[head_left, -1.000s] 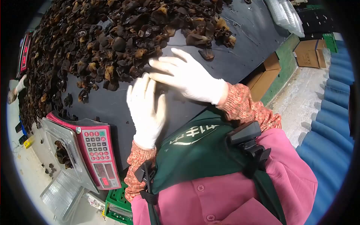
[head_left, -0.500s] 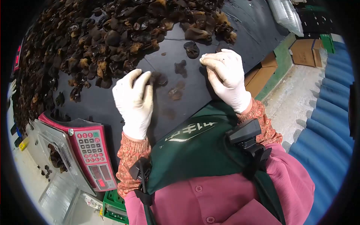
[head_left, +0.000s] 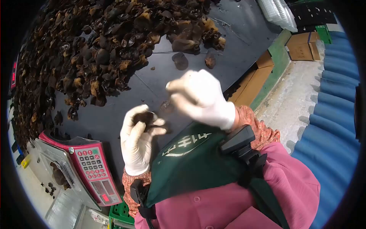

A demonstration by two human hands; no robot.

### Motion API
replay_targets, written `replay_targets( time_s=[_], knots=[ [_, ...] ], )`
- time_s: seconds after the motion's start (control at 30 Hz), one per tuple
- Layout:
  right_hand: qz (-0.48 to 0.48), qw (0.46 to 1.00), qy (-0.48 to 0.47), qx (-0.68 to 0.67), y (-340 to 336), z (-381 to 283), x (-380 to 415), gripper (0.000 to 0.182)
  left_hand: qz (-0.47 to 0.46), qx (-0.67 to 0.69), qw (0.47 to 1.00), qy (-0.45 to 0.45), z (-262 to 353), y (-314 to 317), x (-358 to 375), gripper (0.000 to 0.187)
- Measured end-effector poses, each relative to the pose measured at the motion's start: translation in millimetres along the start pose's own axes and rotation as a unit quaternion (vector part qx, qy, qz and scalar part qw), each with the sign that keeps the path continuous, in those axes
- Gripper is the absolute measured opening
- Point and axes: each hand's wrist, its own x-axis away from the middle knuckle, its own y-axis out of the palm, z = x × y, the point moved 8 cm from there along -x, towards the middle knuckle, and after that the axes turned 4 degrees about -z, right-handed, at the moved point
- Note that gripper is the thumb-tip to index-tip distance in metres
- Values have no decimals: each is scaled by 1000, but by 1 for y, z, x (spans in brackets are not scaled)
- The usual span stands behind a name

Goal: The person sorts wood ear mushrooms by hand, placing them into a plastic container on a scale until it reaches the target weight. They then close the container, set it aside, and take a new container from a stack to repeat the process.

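Observation:
My left hand (head_left: 138,139), in a white glove, pinches a dark wood ear mushroom (head_left: 142,118) between thumb and fingers, low over the dark tabletop. To its right and higher, my gloved right hand (head_left: 200,100) is smeared by motion, and whether its fingers hold anything is not clear. A small brownish piece of wood ear (head_left: 166,107) lies between the hands. Beyond the right hand rest two single pieces, a dark wood ear (head_left: 180,61) and a smaller brown wood ear (head_left: 210,60). A large heap of wood ear mushrooms (head_left: 103,57) spreads across the table's far left.
A pink weighing scale (head_left: 91,164) with a keypad stands at lower left, a clear plastic tray (head_left: 63,164) on its platform. Stacked clear trays (head_left: 277,14) sit at the far right corner. Cardboard boxes (head_left: 303,46) and blue corrugated sheeting (head_left: 329,114) are at right.
My left hand has moved down and now grips a wood ear. My right hand has swung left and down toward it. Loose pieces in front of me have gone from the tabletop.

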Motion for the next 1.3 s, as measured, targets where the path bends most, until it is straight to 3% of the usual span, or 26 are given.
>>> replay_targets(
  time_s=[0.03,0.1,0.13,0.27,0.37,0.5,0.57,0.63,0.67,0.7,0.77,0.87,0.97,1.27,1.3],
  knots=[
    [10,999,-11,-33,-5,-13,0,26,-7,18,999,-32,-9,4,-1,43],
    [-168,979,-24,-111,14,-31,-2,30,3,136,989,-54,-19,16,-4,47],
    [-170,978,-26,-115,13,-33,-2,32,-16,174,981,-88,-23,19,-4,49],
    [27,988,73,134,-9,22,-6,31,-30,178,974,-140,-33,18,2,42],
    [39,965,88,246,5,50,-9,25,-37,169,975,-138,-38,14,1,38],
    [39,990,76,113,3,38,-3,23,-42,96,986,-126,-30,23,0,48],
    [-25,997,48,-52,-3,10,-3,31,-27,150,981,-117,-30,28,-3,56],
    [-103,991,47,-70,-6,-2,-4,39,0,208,970,-125,-28,30,-3,56],
    [-80,995,58,-28,-19,9,-8,40,-68,263,953,-132,-33,31,-6,54],
    [5,997,70,42,-31,23,-11,39,-67,289,944,-143,-36,26,-5,48],
    [40,968,130,213,-33,60,-18,31,-61,282,946,-148,-42,19,-4,42],
    [11,958,95,272,-20,72,-19,20,-79,249,955,-141,-41,20,-1,36],
    [42,987,101,116,-20,52,-7,20,-67,237,960,-131,-40,17,-2,34],
    [109,993,39,16,-27,37,14,29,-59,186,973,-122,-38,26,-8,38],
    [103,994,23,14,-26,32,14,29,-56,178,975,-124,-40,24,-8,49]
  ],
)
